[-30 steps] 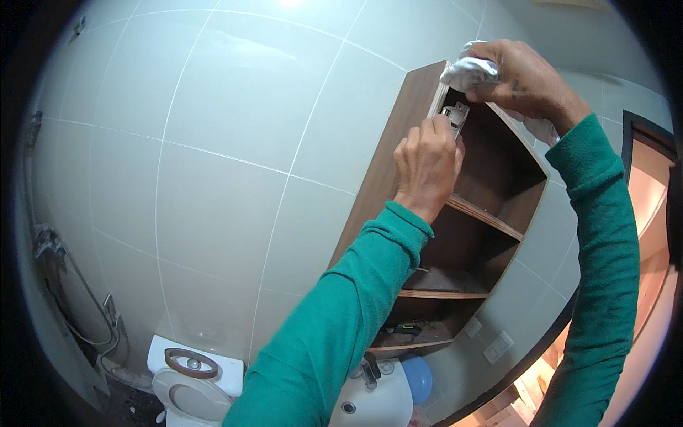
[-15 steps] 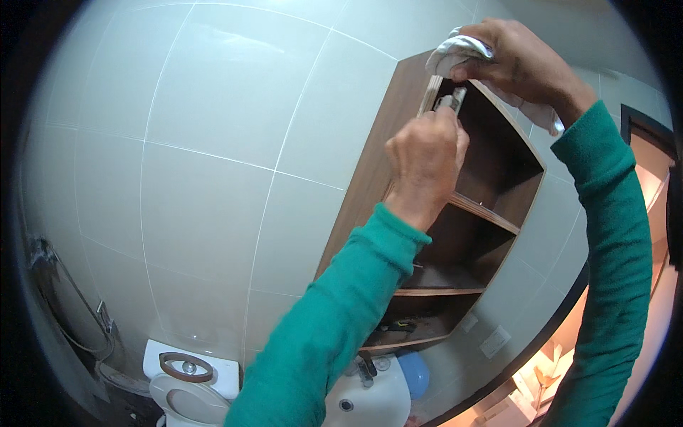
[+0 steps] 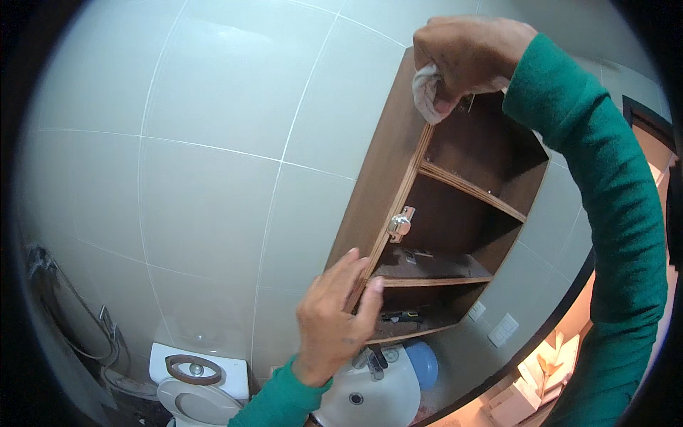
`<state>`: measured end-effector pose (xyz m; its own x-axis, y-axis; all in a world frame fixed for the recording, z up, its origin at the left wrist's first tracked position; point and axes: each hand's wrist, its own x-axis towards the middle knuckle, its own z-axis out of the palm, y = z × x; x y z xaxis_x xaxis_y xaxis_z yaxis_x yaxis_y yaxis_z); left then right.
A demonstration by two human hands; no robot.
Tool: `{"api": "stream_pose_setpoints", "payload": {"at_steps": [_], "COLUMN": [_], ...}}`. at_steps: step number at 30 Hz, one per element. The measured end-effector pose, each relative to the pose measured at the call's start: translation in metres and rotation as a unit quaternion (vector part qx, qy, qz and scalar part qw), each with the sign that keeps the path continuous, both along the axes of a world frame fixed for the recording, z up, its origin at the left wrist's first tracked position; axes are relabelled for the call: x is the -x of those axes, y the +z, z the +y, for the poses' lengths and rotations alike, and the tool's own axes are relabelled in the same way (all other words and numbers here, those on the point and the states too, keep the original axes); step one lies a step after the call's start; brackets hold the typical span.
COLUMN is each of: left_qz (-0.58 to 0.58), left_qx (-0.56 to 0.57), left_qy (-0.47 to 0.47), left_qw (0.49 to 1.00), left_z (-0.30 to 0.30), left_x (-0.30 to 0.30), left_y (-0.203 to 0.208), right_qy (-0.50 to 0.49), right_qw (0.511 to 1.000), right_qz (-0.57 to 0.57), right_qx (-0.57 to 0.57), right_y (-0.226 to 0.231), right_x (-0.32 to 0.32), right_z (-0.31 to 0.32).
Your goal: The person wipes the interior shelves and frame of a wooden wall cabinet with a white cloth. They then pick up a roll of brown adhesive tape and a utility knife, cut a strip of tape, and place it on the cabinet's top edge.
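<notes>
A wooden wall cabinet (image 3: 455,186) with open shelves hangs tilted in my view. High up, my right hand (image 3: 473,57) is closed around a white cloth (image 3: 427,94), which lies against the cabinet's left side panel (image 3: 380,153) near its top front edge. Lower down, my left hand (image 3: 333,317) is at the same panel's edge, fingers stretched along the outer side and thumb apart on the inner side. Between my hands, a metal hinge (image 3: 400,224) sits on that edge. Another metal piece, partly hidden, shows below my right hand.
Dark tools (image 3: 400,316) lie on the bottom shelf, and small bits lie on the shelf above. Below are a white sink (image 3: 384,398) with a tap, a blue basin (image 3: 423,364) and a toilet (image 3: 199,390). A dark-framed doorway stands at right.
My left hand has left the metal piece near the cabinet's top and moved down to the lower panel edge. My right hand has shifted left with the cloth, onto the panel.
</notes>
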<state>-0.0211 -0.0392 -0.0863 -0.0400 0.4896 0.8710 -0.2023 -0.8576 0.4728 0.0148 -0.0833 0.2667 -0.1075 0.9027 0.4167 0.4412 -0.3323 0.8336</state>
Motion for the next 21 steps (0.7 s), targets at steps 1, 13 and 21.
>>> {"api": "stream_pose_setpoints", "payload": {"at_steps": [1,13,21], "left_qz": [-0.001,-0.037,-0.030], "left_qx": [0.035,0.115,0.083], "left_qy": [-0.025,-0.099,-0.069], "left_qw": [0.999,0.988,0.994], "left_z": [-0.001,-0.018,-0.025], "left_x": [0.004,0.015,0.036], "left_y": [-0.006,-0.043,-0.053], "right_qy": [0.034,-0.148,0.063], "right_qw": [0.999,0.983,0.986], "right_qz": [0.001,-0.060,-0.153], "right_qx": [-0.001,0.094,-0.030], "right_y": [0.000,-0.002,0.094], "right_x": [-0.003,0.052,-0.006], "right_z": [-0.001,-0.009,-0.051]}}
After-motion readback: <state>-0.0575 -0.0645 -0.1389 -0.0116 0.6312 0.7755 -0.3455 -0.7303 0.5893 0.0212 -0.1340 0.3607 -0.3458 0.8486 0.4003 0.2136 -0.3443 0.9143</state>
